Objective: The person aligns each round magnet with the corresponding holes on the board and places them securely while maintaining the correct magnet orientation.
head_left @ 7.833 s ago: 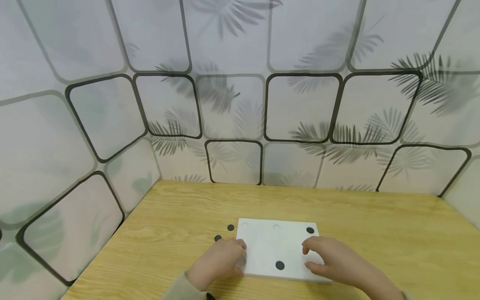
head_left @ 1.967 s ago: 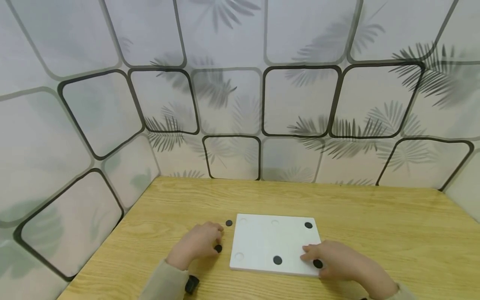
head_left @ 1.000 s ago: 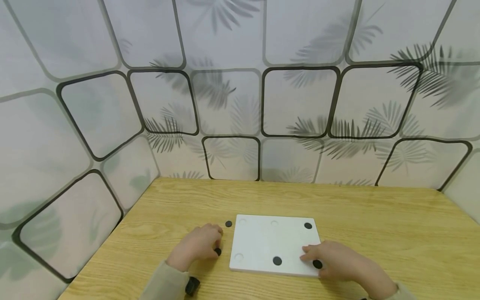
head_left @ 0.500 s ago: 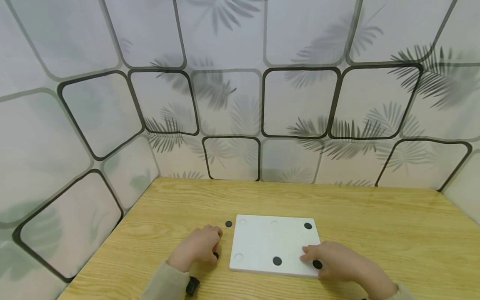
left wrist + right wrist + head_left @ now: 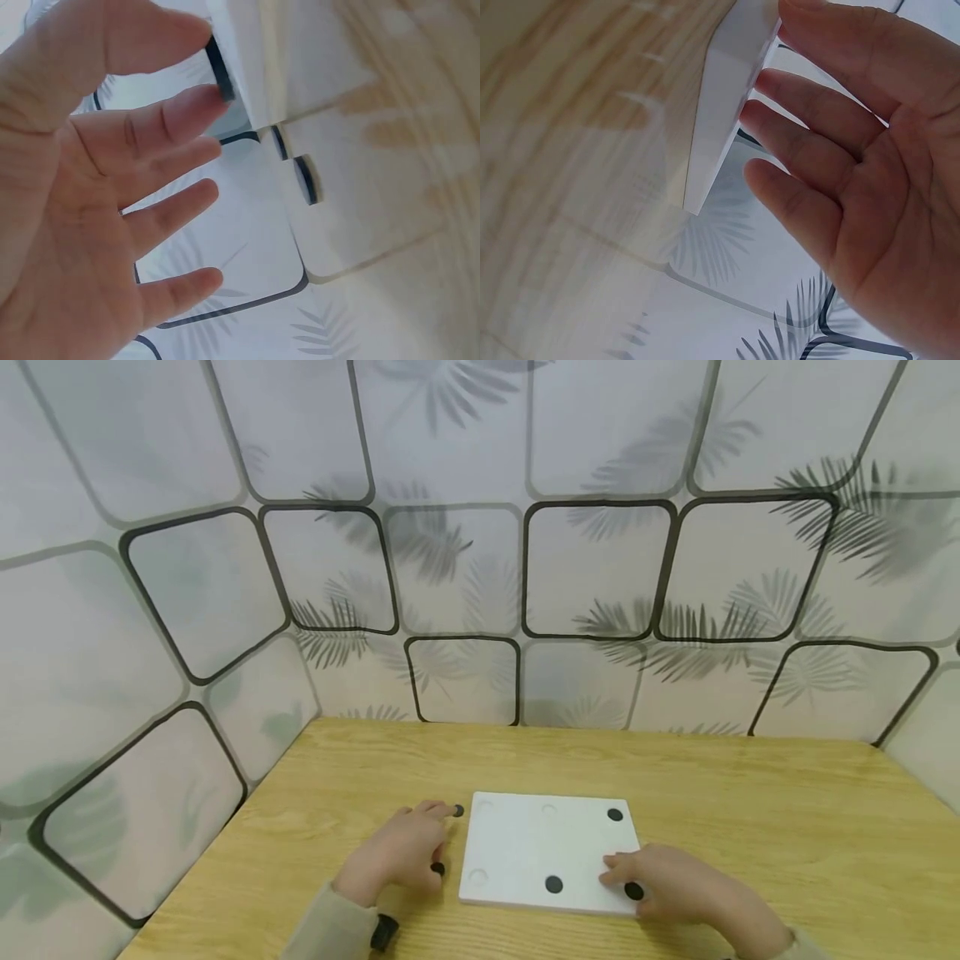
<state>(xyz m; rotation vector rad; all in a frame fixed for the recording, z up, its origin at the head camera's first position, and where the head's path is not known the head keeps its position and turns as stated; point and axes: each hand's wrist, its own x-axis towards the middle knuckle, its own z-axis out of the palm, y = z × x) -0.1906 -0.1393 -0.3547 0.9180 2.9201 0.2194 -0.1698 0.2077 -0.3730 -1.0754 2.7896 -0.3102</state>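
Observation:
The left hand (image 5: 401, 852) is left of a white board (image 5: 513, 843). Its thumb and index finger pinch a small black disc (image 5: 218, 69) by the edge, close to the board, while the other fingers stretch out. Two more discs (image 5: 306, 180) lie on the table past those fingers; in the head view the fingertips overlap the farther disc (image 5: 458, 811) and the hand hides the other. The right hand (image 5: 667, 881) rests on the board's near right corner, fingertips on top and thumb by the edge. A disc (image 5: 633, 891) shows between that thumb and the fingers.
The board carries a disc (image 5: 615, 814) at its far right and another disc (image 5: 553, 884) at its near middle. Shallow round recesses show at its left corners and far middle. A patterned wall (image 5: 585, 685) rises behind the wooden table (image 5: 735, 802).
Earlier, the left hand moved off the board's left edge and the right hand settled on its corner. In the last half second, the left fingers stretch outward over the farther loose disc.

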